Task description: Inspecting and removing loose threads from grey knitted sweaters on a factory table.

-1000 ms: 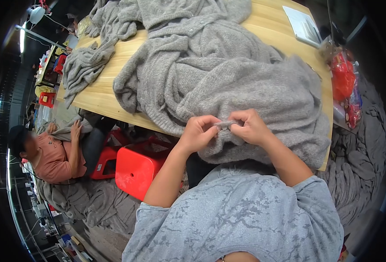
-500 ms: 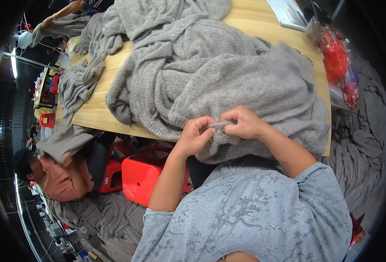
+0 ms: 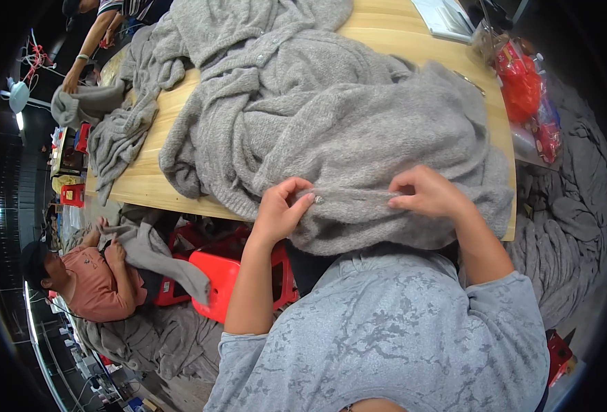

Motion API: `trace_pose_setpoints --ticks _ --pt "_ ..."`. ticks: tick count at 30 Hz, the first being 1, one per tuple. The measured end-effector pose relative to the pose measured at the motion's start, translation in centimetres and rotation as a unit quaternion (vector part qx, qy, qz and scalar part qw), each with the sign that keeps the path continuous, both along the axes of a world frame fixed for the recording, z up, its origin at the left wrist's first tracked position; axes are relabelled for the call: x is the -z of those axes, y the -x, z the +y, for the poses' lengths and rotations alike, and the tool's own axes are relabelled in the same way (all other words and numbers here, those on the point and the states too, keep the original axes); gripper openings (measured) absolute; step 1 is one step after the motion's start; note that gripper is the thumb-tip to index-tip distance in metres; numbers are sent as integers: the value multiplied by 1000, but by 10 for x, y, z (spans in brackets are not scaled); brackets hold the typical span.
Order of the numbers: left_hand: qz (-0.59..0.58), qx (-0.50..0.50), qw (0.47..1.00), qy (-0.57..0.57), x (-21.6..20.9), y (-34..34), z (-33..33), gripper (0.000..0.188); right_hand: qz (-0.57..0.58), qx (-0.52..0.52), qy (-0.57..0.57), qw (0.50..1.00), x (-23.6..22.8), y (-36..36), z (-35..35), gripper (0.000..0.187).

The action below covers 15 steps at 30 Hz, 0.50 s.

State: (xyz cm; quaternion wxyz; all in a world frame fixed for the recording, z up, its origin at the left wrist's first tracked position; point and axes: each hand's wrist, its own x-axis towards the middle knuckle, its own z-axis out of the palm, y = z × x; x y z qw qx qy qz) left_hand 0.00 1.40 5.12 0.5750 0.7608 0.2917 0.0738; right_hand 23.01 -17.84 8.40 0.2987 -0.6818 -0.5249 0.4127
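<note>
A grey knitted garment [image 3: 372, 147] lies in loose folds over the near edge of the table, and I hold a narrow stretch of it between both hands. My left hand [image 3: 280, 211] pinches the fabric with thumb and forefinger, beside a small round button-like piece [image 3: 318, 199]. To the right, apart from it, my right hand [image 3: 430, 197] grips the same strip in a pinch. The strip runs fairly straight between the fingertips. Farther back, another grey knit [image 3: 214, 31] with small buttons along a band overlaps the pile.
The wooden table [image 3: 379, 24] has a white pad [image 3: 444, 17] at its far right and a slim metal tool [image 3: 469, 83] near the right edge. Red plastic bags [image 3: 523, 86] hang beyond it. At left sit a red stool [image 3: 214, 285] and a person [image 3: 94, 281] handling grey knit; another person's hand [image 3: 71, 81] holds fabric.
My hands have moved apart, left hand leftward and right hand rightward, drawing the fabric strip out between them. The seated person at left has shifted their grey cloth down and right over the stool.
</note>
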Motion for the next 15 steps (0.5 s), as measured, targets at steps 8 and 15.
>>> trace_pose_setpoints --ticks 8,15 --pt "-73 180 961 -197 -55 -66 -58 21 73 72 -61 993 8 3 -15 17" --pt "-7 162 961 -226 -47 -72 -56 11 -31 82 -252 964 29 14 -4 20"
